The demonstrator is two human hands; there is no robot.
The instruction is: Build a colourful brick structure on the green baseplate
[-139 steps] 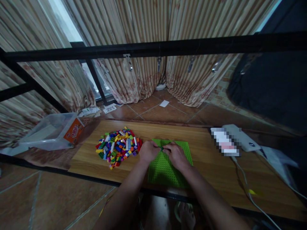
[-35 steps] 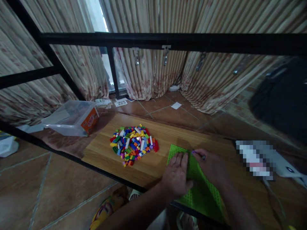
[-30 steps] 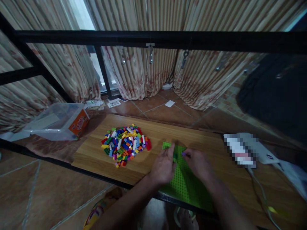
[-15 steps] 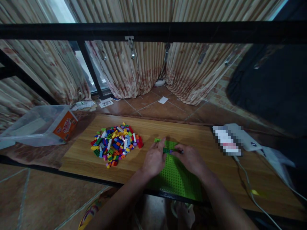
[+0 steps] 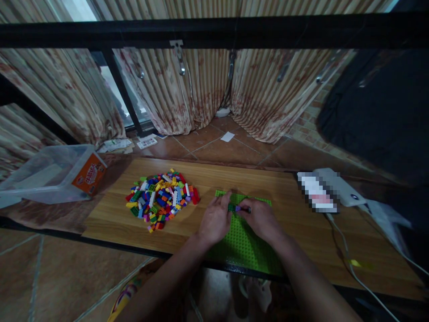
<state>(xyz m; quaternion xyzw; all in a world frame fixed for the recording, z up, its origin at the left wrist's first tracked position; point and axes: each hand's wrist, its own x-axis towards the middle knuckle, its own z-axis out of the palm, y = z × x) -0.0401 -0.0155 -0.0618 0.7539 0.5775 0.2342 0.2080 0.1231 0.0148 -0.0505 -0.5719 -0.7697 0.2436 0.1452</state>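
Purple brick (image 5: 238, 208), seemingly pinched by both hands (image 5: 234, 219), sits over green baseplate (image 5: 246, 243).

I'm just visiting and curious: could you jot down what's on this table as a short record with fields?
Surface: wooden table top
Left hand: resting on the bright green studded baseplate, fingertips at a small dark green brick
Right hand: pinching a small purple brick over the baseplate
Left of the hands: heap of small multicoloured plastic bricks
Far left: clear plastic tub with an orange label
Right: white cable
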